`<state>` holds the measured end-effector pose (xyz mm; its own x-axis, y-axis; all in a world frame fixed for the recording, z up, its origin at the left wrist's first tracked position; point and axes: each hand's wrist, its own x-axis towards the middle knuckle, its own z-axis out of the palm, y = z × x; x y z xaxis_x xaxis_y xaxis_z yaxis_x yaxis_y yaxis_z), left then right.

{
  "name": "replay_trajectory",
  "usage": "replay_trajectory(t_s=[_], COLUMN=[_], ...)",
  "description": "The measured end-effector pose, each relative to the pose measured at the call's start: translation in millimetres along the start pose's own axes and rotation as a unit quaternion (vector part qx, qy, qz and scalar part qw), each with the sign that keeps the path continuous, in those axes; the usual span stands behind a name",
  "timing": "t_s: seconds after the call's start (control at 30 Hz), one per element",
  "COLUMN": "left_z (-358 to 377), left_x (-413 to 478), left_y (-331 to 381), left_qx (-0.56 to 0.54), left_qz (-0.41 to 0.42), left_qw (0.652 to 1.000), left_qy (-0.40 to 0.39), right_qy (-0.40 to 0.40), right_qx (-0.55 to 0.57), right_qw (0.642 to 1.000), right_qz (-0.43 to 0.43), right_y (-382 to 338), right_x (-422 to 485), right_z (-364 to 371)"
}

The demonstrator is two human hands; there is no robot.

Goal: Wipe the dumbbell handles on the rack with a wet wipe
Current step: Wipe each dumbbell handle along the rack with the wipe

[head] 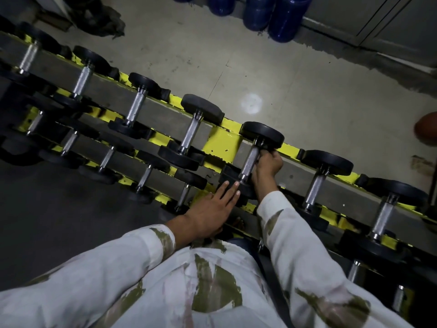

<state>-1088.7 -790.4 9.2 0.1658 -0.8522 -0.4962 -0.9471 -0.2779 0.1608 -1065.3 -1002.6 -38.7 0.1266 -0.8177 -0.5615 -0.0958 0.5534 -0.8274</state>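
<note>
Looking down from the head camera now: the yellow rack (222, 143) runs slantwise across the floor, with dumbbells laid crosswise on two tiers. The right hand (268, 165) is up on the top tier. Its fingers are curled round the knurled steel handle (248, 163) of one dumbbell (261, 133), close under the far black head. Is the wet wipe tucked in that grip? I can't tell, because the fingers cover whatever is there. The left hand (212, 207) lies flat and relaxed, fingers straight and slightly spread, and it holds nothing. Its fingertips (236, 185) touch the near head of that same dumbbell. Both arms are in white sleeves (295, 233) with olive patches. More dumbbells sit on either side along the top tier, and smaller ones line the lower tier toward the left. Beyond the rack there's bare concrete floor (189, 43), blue water jugs (260, 13) by the far wall, and an orange ball (425, 129) at the right edge.
</note>
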Motion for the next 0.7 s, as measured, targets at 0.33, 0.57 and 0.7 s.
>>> replay_trajectory(t_s=[0.33, 0.57, 0.7], left_z=[2, 5, 8], left_x=[2, 2, 3], left_y=[-2, 0, 0], left_qx=[0.001, -0.005, -0.009], left_qz=[0.012, 0.010, 0.005], left_qw=[1.000, 1.000, 1.000], left_qy=[0.003, 0.011, 0.018], right_qy=[-0.161, -0.251, -0.356], right_qx=[-0.563, -0.725, -0.740], right_qw=[0.606, 0.417, 0.325], right_qz=[-0.539, -0.487, -0.469], right_y=[2, -14, -33], right_x=[9, -5, -7], right_z=[-39, -22, -10])
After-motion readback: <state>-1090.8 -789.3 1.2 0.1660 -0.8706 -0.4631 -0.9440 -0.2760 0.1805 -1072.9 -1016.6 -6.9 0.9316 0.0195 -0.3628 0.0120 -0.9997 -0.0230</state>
